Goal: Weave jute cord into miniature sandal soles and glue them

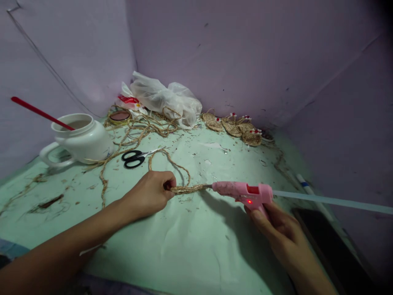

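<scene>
My left hand (153, 192) pinches a braided straw cord (188, 189), its doubled end sticking out to the right past my fingers. A loop of the same cord curves up behind the hand. My right hand (276, 229) is wrapped round the handle of a pink glue gun (239, 190), whose small red light is lit. The gun's metal nozzle points left and meets the cord's right end. From the back of the gun a long translucent glue stick (331, 200) runs off to the right. Black-handled scissors (135, 157) lie just beyond my left hand.
A white mug (82, 141) with a red stick (37, 110) stands at left. Tangled cord (144, 127), a roll of tape (119, 116) and a white plastic bag (172, 100) lie at the back. Woven pieces with red and white beads (233, 127) line the wall. A dark flat object (328, 246) lies at right.
</scene>
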Tool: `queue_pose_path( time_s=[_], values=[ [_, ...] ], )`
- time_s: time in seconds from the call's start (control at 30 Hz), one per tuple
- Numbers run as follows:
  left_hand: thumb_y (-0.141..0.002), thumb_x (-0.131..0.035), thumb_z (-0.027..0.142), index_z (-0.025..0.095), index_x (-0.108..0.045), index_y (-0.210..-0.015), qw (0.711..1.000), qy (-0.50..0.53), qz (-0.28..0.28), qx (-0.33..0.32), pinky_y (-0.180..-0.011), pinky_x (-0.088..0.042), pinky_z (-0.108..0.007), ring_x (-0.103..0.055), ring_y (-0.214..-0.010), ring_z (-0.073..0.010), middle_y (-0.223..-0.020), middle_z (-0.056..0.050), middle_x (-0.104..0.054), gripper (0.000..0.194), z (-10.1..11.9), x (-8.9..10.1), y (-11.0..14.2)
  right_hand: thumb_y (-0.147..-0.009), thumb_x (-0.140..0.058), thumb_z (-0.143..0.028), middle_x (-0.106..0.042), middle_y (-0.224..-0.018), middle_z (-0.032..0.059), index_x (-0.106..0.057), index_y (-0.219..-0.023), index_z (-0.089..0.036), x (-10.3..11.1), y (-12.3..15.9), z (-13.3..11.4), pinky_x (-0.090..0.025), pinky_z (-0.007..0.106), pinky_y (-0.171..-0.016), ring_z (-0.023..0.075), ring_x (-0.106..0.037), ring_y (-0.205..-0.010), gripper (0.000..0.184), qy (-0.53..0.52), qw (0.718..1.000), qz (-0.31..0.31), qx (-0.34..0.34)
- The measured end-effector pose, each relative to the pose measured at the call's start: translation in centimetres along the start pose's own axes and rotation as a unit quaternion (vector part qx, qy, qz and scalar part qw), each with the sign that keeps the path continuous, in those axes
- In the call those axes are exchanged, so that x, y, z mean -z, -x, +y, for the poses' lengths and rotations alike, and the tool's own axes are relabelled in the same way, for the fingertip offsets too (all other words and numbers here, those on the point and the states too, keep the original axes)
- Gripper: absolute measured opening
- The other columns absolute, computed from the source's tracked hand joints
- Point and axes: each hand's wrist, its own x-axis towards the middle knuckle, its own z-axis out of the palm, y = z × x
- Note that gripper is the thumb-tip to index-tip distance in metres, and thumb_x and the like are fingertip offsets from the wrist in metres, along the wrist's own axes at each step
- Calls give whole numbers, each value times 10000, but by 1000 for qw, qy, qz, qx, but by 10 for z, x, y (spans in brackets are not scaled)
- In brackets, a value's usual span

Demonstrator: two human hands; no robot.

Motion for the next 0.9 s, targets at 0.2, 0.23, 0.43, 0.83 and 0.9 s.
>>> queue_pose_path(
  time_s=[0.2,0.23,0.43,0.83,0.9],
  values=[
    [-683,-539,178,177,-576,-686,1000,0,0,-3,-524,-295,-228,-419,-541,-108,-547,50,-468,38,0,0,1,-728,-649,-445,-650,-658,27,-715,-892,-190,4,0,1,-425,219,-443,161,-546,-550,311,11,1000,-7,-7],
    [-682,-538,179,177,-578,-688,1000,-1,1,-2,-525,-296,-228,-420,-539,-108,-545,50,-467,40,0,1,1,-732,-646,-446,-644,-650,24,-714,-895,-191,4,0,1,-420,218,-441,160,-541,-547,310,12,1000,-4,-6],
    [-685,-536,182,176,-584,-694,1000,-2,-1,1,-526,-297,-232,-415,-526,-106,-533,51,-463,49,2,1,1,-744,-630,-437,-616,-614,11,-711,-903,-198,4,0,2,-388,217,-421,149,-509,-516,298,10,1000,-3,-10],
    [-691,-537,175,180,-575,-693,1000,-15,-4,2,-522,-302,-231,-421,-539,-106,-547,49,-473,39,1,0,-1,-733,-667,-480,-545,-551,-15,-649,-741,-186,6,-5,8,-354,199,-417,107,-455,-479,295,-96,993,20,-62],
    [-689,-540,180,180,-575,-691,1000,-15,-4,0,-520,-306,-230,-425,-542,-107,-552,47,-478,35,1,1,-1,-745,-648,-492,-494,-477,-30,-625,-688,-182,6,-10,9,-342,204,-383,98,-419,-420,316,-117,989,26,-86]
  ],
)
